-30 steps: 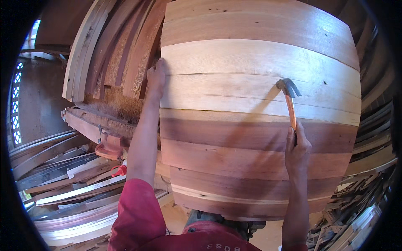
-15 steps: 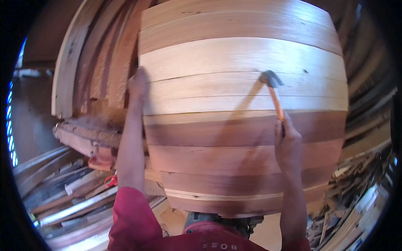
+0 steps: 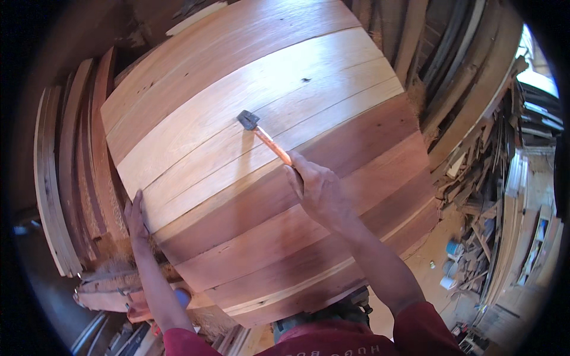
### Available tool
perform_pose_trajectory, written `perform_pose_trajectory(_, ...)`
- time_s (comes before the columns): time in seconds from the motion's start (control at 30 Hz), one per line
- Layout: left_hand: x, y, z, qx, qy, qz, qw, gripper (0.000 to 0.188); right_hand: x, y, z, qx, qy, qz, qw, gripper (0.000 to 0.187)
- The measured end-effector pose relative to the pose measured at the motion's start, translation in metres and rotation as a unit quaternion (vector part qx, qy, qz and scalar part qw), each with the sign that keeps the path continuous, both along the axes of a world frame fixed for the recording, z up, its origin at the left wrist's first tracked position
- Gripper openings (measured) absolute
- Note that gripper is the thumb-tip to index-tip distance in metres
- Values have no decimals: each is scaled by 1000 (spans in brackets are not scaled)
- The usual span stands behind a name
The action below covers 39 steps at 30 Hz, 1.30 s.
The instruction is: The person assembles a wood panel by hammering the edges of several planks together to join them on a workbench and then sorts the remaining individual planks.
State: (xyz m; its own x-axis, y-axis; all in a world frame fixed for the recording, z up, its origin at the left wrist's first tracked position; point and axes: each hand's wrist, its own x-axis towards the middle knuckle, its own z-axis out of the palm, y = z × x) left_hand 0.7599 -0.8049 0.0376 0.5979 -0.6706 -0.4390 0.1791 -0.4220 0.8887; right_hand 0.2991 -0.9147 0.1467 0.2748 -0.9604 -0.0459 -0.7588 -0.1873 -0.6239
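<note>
A broad wooden panel (image 3: 208,237) of light and reddish-brown boards lies in front of me. My right hand (image 3: 317,187) is wrapped round the wooden handle of a hammer (image 3: 272,145). The hammer's dark head is over a pale board left of the panel's middle, with its shadow falling just below. Whether the head touches the wood I cannot tell. My left hand (image 3: 136,216) rests against the panel's left edge, fingers stretched along it and holding nothing else.
Long planks (image 3: 89,160) stand in a stack beyond the panel's left side, near a sawdust-covered beam (image 3: 107,299). More long boards (image 3: 469,89) fill the far right. Below them lie a heap of wood scraps (image 3: 469,178) and small pails (image 3: 454,249) on the floor.
The view has swung, so the panel now looks tilted. Across the panel, the hammer has moved left with my right hand. My left hand stays at the left edge, lower down.
</note>
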Motion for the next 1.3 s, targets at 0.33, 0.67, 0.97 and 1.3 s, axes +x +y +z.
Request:
perform_pose_trajectory(0.33, 7, 5, -1, -33, -19, -79, 996, 55, -16, -1, -2, -5, 25, -20, 999, 30)
perform_pose_trajectory(0.67, 2, 8, -1, -15, -44, -83, 995, 51, -14, -1, 2, -5, 11, -44, 999, 25)
perform_pose_trajectory(0.97, -10, 12, 11, 13, -196, -40, 980, 64, -63, 63, 5, -75, -12, -26, 997, 33)
perform_pose_trajectory(1.3, 19, 0, -29, 37, -243, -18, 969, 69, -89, 82, -7, -85, 100, 28, 991, 38)
